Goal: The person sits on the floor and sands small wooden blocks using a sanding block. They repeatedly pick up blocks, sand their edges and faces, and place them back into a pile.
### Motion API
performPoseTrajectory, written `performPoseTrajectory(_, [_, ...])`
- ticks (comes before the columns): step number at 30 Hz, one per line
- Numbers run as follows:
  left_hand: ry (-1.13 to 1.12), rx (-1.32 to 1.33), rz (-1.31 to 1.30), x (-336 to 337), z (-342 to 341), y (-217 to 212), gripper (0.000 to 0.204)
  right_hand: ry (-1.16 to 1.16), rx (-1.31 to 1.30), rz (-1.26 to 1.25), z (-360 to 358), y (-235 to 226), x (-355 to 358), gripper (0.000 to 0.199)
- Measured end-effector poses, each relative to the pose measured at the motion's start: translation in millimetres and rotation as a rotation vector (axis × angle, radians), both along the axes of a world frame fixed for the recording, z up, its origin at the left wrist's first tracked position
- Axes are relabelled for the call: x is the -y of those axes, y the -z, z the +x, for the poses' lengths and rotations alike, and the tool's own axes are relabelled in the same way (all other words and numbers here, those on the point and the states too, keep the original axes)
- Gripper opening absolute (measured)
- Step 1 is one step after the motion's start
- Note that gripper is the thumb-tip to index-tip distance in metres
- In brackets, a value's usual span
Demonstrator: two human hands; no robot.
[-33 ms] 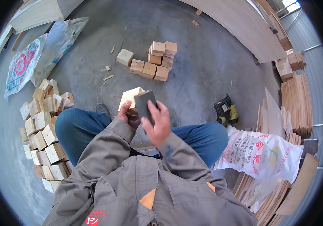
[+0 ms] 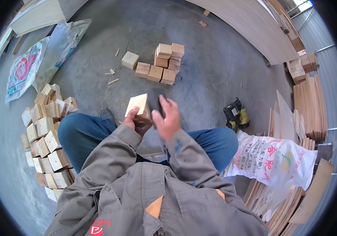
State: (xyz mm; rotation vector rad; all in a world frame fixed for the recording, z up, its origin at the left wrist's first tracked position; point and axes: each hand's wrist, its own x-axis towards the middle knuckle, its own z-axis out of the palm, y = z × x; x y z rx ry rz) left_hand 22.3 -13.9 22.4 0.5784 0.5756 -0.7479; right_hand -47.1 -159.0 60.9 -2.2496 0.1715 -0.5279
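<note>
Between my knees, my left hand (image 2: 134, 118) grips a pale wooden block (image 2: 138, 103), thumb on its near face and the other fingers beneath. My right hand (image 2: 168, 121) is closed on a dark grey sanding block (image 2: 155, 99), slightly blurred. That flat pad stands against the right side of the wooden block, and the right fingers cover its near part. Past my hands, a small stack of wooden blocks (image 2: 155, 73) stands on the floor, with one paler block (image 2: 130, 60) just left of it.
A large heap of wooden blocks (image 2: 46, 137) lies by my left knee. Right of my right knee are a black and yellow power tool (image 2: 236, 115), a white printed sack (image 2: 272, 159) and stacked thin boards (image 2: 309, 110). Wood scraps (image 2: 112, 81) and plastic sacking (image 2: 27, 69) lie on the floor.
The sanding block has shifted a little right and is turned more edge-on along the wooden block's side. The wooden block has tilted and moved slightly right, showing more of its side.
</note>
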Motion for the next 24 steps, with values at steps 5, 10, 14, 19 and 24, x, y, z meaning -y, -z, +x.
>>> performPoseTrajectory(5, [0.084, 0.024, 0.056, 1, -2, 5, 0.061, 0.111, -0.043, 0.024, 8, 19, 23, 0.058])
performPoseTrajectory(10, [0.121, 0.06, -0.215, -10, 15, 38, 0.066, -0.117, 0.057, -0.043, -26, -19, -22, 0.065])
performPoseTrajectory(14, [0.109, 0.002, -0.001, 0, 3, 2, 0.062, -0.022, 0.046, -0.009, -1, 6, 0, 0.062])
performPoseTrajectory(19, [0.147, 0.021, 0.125, 8, -6, 1, 0.069, 0.171, -0.138, 0.094, 16, 30, 41, 0.062])
performPoseTrajectory(24, [0.127, 0.002, -0.256, -4, 14, 28, 0.058, -0.115, 0.019, -0.052, -22, -21, -12, 0.063])
